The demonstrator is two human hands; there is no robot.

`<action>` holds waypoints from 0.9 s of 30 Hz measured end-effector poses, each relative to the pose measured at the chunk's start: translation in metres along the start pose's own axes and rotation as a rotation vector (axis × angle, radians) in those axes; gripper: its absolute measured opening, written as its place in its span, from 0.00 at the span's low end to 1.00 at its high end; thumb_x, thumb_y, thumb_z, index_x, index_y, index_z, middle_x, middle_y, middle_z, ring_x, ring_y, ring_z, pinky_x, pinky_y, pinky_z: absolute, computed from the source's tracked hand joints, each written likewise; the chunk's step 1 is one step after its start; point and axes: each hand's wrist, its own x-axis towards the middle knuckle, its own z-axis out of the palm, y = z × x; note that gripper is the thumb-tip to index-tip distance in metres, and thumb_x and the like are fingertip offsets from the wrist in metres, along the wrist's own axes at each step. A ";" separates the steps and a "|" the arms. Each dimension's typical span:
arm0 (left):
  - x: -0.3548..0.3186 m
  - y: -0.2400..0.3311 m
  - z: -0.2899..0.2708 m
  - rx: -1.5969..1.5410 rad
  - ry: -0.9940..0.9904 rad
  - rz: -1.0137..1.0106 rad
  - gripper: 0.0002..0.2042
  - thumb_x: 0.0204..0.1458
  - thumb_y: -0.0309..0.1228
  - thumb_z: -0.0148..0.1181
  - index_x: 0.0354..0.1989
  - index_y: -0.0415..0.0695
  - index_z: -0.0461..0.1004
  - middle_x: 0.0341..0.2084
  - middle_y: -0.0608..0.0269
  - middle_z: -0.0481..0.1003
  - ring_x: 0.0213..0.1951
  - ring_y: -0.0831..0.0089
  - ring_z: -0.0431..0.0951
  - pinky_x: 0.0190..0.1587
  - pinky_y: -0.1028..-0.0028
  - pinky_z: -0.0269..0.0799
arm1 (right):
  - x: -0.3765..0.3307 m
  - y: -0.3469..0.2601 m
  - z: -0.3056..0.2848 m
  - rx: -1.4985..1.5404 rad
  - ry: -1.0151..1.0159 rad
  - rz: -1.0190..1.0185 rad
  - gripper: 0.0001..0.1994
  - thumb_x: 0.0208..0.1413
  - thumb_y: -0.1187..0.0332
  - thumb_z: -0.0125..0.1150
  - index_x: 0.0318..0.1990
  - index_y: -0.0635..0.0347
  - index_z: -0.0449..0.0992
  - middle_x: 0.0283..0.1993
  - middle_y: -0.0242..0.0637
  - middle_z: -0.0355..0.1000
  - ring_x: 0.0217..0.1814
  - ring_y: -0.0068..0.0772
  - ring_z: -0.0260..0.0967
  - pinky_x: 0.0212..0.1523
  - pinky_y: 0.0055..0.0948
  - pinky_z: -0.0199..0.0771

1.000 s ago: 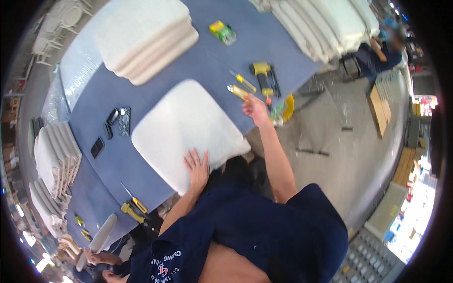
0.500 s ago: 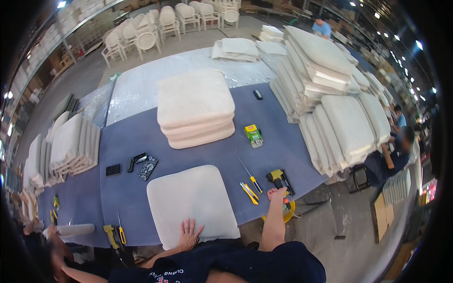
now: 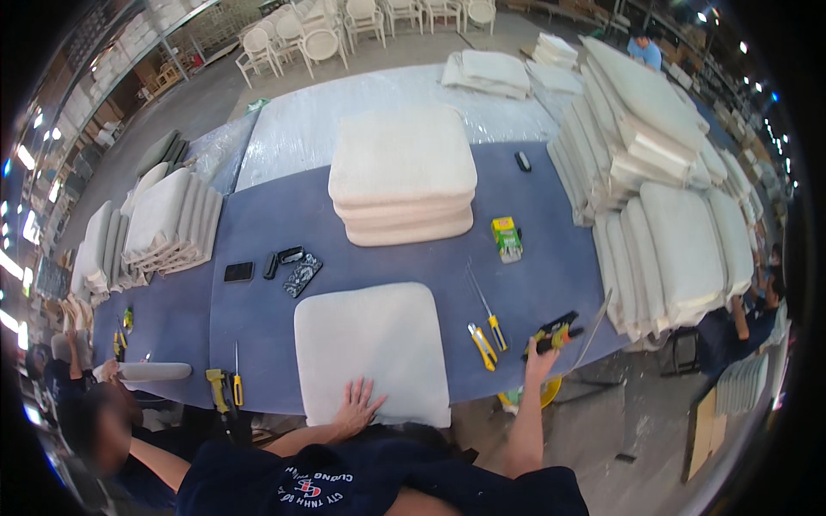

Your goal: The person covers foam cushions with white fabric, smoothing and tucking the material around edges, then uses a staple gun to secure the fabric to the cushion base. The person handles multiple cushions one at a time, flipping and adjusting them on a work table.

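Observation:
My left hand [image 3: 355, 410] lies flat with fingers spread on the near edge of a cream seat cushion [image 3: 370, 340], which rests at the table's front edge. My right hand [image 3: 539, 363] is wrapped round a yellow and black staple gun [image 3: 555, 335], raised at the right front of the table. A thin hose [image 3: 600, 325] curves beside the tool. Just left of it lie a yellow utility knife [image 3: 483, 347] and a long thin screwdriver-like tool [image 3: 490, 322] with a yellow and blue handle.
A stack of cushions [image 3: 403, 176] stands mid-table, taller piles [image 3: 645, 138] at right and more cushions [image 3: 172, 219] at left. A phone [image 3: 239, 272] and small box [image 3: 507, 240] lie on the blue table [image 3: 258, 327]. A yellow bucket [image 3: 551, 391] is below. Co-workers sit at left and right.
My right hand has lifted the staple gun off the table and turned it. The left hand stays flat on the cushion. The whole view has shifted.

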 end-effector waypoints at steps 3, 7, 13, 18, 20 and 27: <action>0.000 -0.001 0.000 -0.016 0.001 0.007 0.38 0.65 0.49 0.59 0.83 0.60 0.54 0.79 0.31 0.51 0.78 0.24 0.47 0.74 0.24 0.44 | -0.001 -0.012 0.023 0.001 0.058 0.151 0.44 0.56 0.52 0.75 0.75 0.62 0.63 0.74 0.51 0.68 0.76 0.55 0.65 0.76 0.48 0.64; 0.006 -0.001 0.015 -0.065 0.064 0.018 0.35 0.64 0.46 0.61 0.79 0.54 0.62 0.78 0.27 0.51 0.77 0.21 0.46 0.74 0.23 0.44 | 0.008 -0.016 0.010 0.199 0.022 0.211 0.39 0.65 0.50 0.66 0.76 0.64 0.64 0.73 0.54 0.70 0.76 0.54 0.66 0.76 0.44 0.62; 0.005 -0.002 0.018 0.011 0.095 0.083 0.39 0.63 0.49 0.63 0.80 0.51 0.58 0.77 0.20 0.46 0.76 0.14 0.44 0.72 0.19 0.41 | -0.111 -0.038 -0.076 0.698 -0.227 0.623 0.17 0.66 0.60 0.65 0.54 0.64 0.79 0.39 0.37 0.80 0.31 0.27 0.77 0.33 0.33 0.81; 0.012 -0.004 0.023 0.019 0.161 0.141 0.44 0.61 0.52 0.66 0.81 0.49 0.53 0.77 0.16 0.41 0.75 0.12 0.42 0.70 0.17 0.41 | -0.352 -0.075 -0.063 0.489 0.286 0.237 0.21 0.58 0.74 0.73 0.59 0.60 0.79 0.54 0.32 0.79 0.59 0.29 0.74 0.61 0.35 0.75; 0.003 -0.008 0.030 0.020 0.166 0.142 0.45 0.61 0.51 0.66 0.82 0.48 0.52 0.76 0.15 0.41 0.75 0.11 0.42 0.70 0.17 0.41 | -0.411 -0.120 -0.084 0.118 -0.060 0.231 0.22 0.54 0.74 0.75 0.57 0.59 0.81 0.52 0.36 0.81 0.58 0.37 0.77 0.64 0.34 0.74; 0.006 -0.015 0.037 0.069 0.250 0.220 0.46 0.61 0.51 0.65 0.82 0.47 0.49 0.76 0.15 0.41 0.75 0.11 0.42 0.69 0.16 0.43 | -0.540 -0.131 -0.026 0.425 -0.208 0.186 0.27 0.48 0.76 0.73 0.59 0.56 0.82 0.70 0.44 0.68 0.67 0.51 0.73 0.68 0.39 0.73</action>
